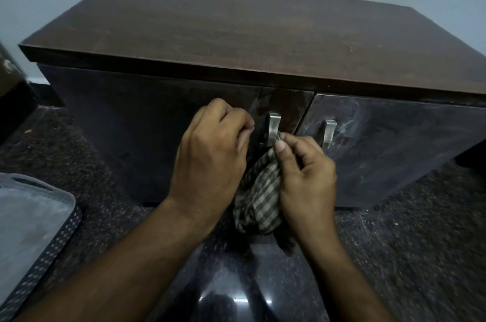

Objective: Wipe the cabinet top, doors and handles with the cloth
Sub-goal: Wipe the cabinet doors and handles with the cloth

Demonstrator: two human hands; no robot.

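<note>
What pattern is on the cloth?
Checked, muted green-grey and beige squares; the cloth hangs from the right hand. Head view, the only one.

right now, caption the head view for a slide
Both hands work a checked cloth around the left door's handle.

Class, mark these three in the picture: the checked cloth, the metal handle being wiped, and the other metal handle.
Checked grey-and-beige cloth (pixel 259 195): head view, on its hanging middle fold.
Left door's bent metal handle (pixel 274 125): head view, on its upper strip.
Right door's bent metal handle (pixel 329 132): head view, on its middle.
</note>
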